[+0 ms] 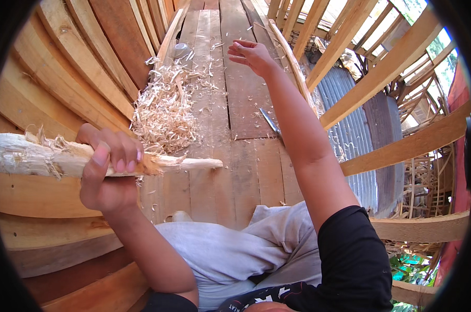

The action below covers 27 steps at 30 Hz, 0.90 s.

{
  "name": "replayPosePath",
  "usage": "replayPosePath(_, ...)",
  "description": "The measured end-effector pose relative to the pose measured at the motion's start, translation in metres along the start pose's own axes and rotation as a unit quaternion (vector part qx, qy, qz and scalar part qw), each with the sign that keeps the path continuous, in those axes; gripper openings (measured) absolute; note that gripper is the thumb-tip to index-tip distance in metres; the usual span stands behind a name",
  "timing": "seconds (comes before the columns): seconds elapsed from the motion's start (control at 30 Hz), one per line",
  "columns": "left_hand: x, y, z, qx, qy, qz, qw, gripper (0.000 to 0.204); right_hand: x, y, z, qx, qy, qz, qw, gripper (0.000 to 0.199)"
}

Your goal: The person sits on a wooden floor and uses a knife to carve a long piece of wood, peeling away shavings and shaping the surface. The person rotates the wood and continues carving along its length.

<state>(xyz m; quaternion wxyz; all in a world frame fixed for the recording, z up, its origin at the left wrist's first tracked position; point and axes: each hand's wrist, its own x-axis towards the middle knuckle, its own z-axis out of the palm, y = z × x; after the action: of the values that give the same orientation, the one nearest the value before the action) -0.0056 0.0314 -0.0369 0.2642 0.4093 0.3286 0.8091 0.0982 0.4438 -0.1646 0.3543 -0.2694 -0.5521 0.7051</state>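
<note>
My left hand (109, 166) is closed around a rough whittled wooden pole (37, 154), with the thumb on the near side. The pole lies level across the left side, its thin tapered end (201, 163) pointing right, with shaggy splinters along its surface. Far ahead, my right hand (251, 55) is stretched out over the plank floor, fingers extended and nothing visible in them. A knife (268, 121) rests on the planks below my right hand, beside my forearm, its blade showing and its handle end mostly hidden by the arm.
A heap of curled wood shavings (165, 114) covers the floor at left, by a slatted wooden wall (63, 57). Beyond it stands a small greyish cup-like container (181, 50). A long pale pole (290, 54) runs along the right edge, beside wooden railings (381, 78) and corrugated metal (344, 109).
</note>
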Motion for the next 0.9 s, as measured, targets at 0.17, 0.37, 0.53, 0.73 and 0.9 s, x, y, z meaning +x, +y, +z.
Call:
replayPosePath(0.17, 0.000, -0.002, -0.002, 0.003, 0.001, 0.005, 1.000, 0.017, -0.018, 0.016, -0.052, -0.412, 0.092, 0.092, 0.902, 0.027)
replayPosePath(0.37, 0.003, -0.005, 0.001, -0.007, 0.005, -0.001, 1.000, 0.018, -0.086, 0.095, -0.163, -0.765, 0.057, 0.144, 0.625, 0.029)
replayPosePath(0.53, 0.002, -0.004, -0.001, -0.001, 0.009, 0.003, 1.000, 0.018, -0.101, 0.128, -0.132, -0.687, 0.272, 0.114, 0.665, 0.033)
replayPosePath(0.73, 0.003, -0.004, -0.001, -0.007, 0.005, 0.001, 1.000, 0.017, -0.076, 0.122, -0.100, -0.681, 0.099, 0.116, 0.716, 0.059)
replayPosePath(0.9, 0.003, -0.004, -0.003, -0.011, 0.003, 0.004, 1.000, 0.017, -0.080, 0.122, -0.078, -0.710, -0.029, -0.012, 0.703, 0.065)
